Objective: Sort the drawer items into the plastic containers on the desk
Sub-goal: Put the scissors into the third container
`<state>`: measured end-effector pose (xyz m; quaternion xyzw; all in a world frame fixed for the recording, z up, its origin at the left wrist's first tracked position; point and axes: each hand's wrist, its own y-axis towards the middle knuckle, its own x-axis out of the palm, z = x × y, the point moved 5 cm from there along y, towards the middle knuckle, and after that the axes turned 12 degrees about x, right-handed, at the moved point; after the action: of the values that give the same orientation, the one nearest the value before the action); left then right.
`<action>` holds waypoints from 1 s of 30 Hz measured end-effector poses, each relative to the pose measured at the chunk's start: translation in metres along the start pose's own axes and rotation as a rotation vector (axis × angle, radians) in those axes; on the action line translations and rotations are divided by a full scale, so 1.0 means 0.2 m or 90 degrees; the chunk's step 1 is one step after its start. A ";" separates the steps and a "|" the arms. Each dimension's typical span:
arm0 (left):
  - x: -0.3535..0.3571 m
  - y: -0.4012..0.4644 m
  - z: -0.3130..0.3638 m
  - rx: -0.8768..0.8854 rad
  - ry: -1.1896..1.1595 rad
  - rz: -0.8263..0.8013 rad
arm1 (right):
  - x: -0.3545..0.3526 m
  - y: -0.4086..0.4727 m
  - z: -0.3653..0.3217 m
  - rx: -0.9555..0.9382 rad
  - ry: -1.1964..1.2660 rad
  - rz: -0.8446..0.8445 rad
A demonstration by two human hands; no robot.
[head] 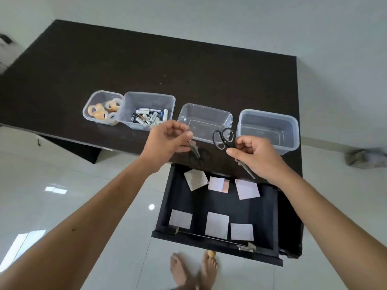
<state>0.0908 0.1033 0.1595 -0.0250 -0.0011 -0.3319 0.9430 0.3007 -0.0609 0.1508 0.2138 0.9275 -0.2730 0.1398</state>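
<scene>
Scissors in my right hand: my right hand (254, 155) is closed around a pair of black-handled scissors with grey steel blades (225, 138); the loops point up toward the containers, the blade tip sticks out below my palm over the drawer's back edge.
Scissors in my left hand: my left hand (167, 141) pinches the blade end of a second, dark pair of scissors (195, 152), which hangs handles-down against the dark desk and is hard to make out.
Nearest container: the clear rectangular plastic tub, third from the left (205, 120), is bare inside and sits just beyond both hands.
Far right: a frosted, deeper plastic tub (269, 129) is bare as well.
Already sorted: a small clear square tub of tape rolls (102, 107), and beside it a clear tub of batteries (147, 110).
Step in hand: I judge both scissors are being carried from drawer to a bare tub.
Next move: lift both pairs over a rim, most likely the third tub's, and lay them flat, blades away from my fingers.
Left in the drawer: pale square paper pads (216, 225) lie scattered in the open black drawer (274, 222), presumably for the last tub.
Desk: the dark brown desk (146, 65) carries all four tubs in a row.
Writing: the battery labels are too small to read.
</scene>
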 end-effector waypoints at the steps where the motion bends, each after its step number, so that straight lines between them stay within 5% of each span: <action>1: -0.01 0.05 0.03 -0.009 -0.024 0.028 | -0.02 0.02 -0.04 -0.004 -0.001 0.011; 7: 0.01 0.30 0.00 -0.089 -0.133 0.124 | -0.14 0.16 -0.16 -0.003 -0.002 0.058; 14: 0.09 0.46 -0.20 -0.136 0.007 0.117 | -0.20 0.33 -0.23 -0.009 -0.014 0.090; 19: 0.05 0.46 -0.17 -0.046 0.341 0.042 | -0.16 0.39 -0.21 -0.008 -0.018 0.080; 30: -0.17 0.40 -0.04 0.077 0.224 0.062 | 0.07 0.54 -0.32 -0.012 -0.107 0.027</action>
<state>0.1144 0.1870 0.1463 0.0902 0.1451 -0.2845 0.9433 0.3312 0.0611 0.1491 0.2086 0.9103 -0.2783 0.2246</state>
